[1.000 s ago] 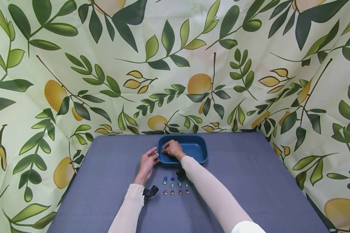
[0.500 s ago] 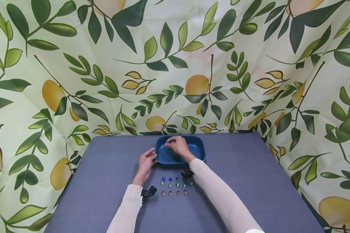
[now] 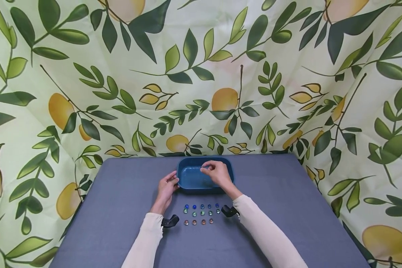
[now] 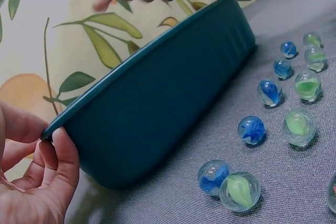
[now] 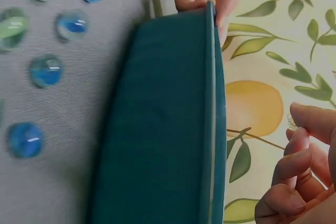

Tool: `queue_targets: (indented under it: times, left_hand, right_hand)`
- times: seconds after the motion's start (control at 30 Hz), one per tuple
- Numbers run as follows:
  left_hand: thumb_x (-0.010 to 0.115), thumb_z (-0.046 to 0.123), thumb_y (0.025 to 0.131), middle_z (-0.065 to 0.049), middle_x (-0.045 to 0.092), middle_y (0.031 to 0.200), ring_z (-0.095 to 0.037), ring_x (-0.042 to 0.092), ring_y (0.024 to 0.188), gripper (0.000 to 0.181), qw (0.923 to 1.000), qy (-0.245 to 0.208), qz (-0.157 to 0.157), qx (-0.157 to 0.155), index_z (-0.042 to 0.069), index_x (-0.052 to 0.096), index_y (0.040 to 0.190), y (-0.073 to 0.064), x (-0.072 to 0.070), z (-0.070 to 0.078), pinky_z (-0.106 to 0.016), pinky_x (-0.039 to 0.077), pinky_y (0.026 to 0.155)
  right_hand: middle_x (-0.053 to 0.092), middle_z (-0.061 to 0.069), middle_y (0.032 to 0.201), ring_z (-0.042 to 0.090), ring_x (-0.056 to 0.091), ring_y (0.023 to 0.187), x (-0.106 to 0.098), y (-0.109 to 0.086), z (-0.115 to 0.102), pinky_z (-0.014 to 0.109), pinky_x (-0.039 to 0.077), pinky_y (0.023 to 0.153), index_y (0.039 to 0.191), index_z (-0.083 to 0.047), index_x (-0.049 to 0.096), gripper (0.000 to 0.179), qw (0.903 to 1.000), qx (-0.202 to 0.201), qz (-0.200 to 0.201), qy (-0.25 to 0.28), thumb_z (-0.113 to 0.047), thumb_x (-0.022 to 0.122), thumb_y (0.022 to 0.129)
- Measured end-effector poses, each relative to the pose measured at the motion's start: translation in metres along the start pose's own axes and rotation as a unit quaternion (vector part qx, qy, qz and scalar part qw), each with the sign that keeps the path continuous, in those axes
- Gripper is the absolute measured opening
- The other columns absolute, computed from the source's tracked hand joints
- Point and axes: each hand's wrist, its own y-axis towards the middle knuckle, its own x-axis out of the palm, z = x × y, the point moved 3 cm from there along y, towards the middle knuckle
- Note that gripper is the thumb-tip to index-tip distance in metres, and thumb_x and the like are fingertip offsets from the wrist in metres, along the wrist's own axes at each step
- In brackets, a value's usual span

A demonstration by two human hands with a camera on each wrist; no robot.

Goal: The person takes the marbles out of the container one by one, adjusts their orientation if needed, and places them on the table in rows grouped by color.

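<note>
A deep blue-green plastic tub sits toward the back of the table. My left hand pinches its rim at the left end, as the left wrist view also shows. Over the tub's right half is my right hand, thumb and forefinger pressed together on a small clear marble, mostly hidden by the fingertips. In front of the tub, marbles lie in rows: blue ones nearest the tub, then green ones, then orange-brown ones. The tub's inside right part is covered by the right hand.
A grey cloth covers the table. Behind it and at the sides hangs a backdrop printed with leaves and fruit. Black camera mounts stick out from both wrists, the right one close beside the marble rows.
My right hand has risen from inside the tub's left end and moved right, uncovering more of the tub floor and the blue row. My left hand stays at the rim.
</note>
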Motion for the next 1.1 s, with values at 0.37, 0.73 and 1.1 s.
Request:
queue_targets:
  times: [0.37, 0.73, 1.1]
  left_hand:
    - [0.056, 0.0, 0.095, -0.012, 0.05, 0.114, -0.011, 0.054, 0.085, 0.043, 1.0, -0.006, 0.004, 0.002, -0.003, 0.053, 0.137, 0.002, -0.003, -0.006, -0.019, 0.05, 0.065]
    - [0.055, -0.001, 0.095, -0.01, 0.049, 0.113, -0.011, 0.053, 0.084, 0.043, 1.0, -0.007, 0.002, -0.002, -0.002, 0.053, 0.137, 0.003, -0.002, -0.005, -0.018, 0.05, 0.064]
    - [0.056, 0.001, 0.095, -0.01, 0.049, 0.117, -0.011, 0.054, 0.087, 0.044, 1.0, -0.002, -0.004, -0.007, 0.0, 0.052, 0.139, 0.005, 0.0, -0.006, -0.018, 0.05, 0.066]
  right_hand:
    - [0.056, -0.005, 0.063, 0.008, 0.045, 0.053, -0.019, -0.055, 0.016, 0.021, 0.037, 0.05, 0.092, -0.015, 0.075, 0.012, 0.9999, -0.017, 0.003, -0.001, -0.023, 0.078, 0.084]
    - [0.055, -0.01, 0.062, 0.002, 0.045, 0.051, -0.02, -0.106, 0.038, 0.019, 0.037, 0.048, 0.088, -0.02, 0.073, 0.008, 0.999, -0.02, -0.036, -0.018, -0.021, 0.078, 0.083]
    - [0.055, -0.011, 0.061, -0.002, 0.045, 0.051, -0.013, -0.134, 0.06, 0.017, 0.038, 0.047, 0.087, -0.016, 0.074, 0.008, 0.997, -0.008, -0.074, -0.021, -0.017, 0.079, 0.081]
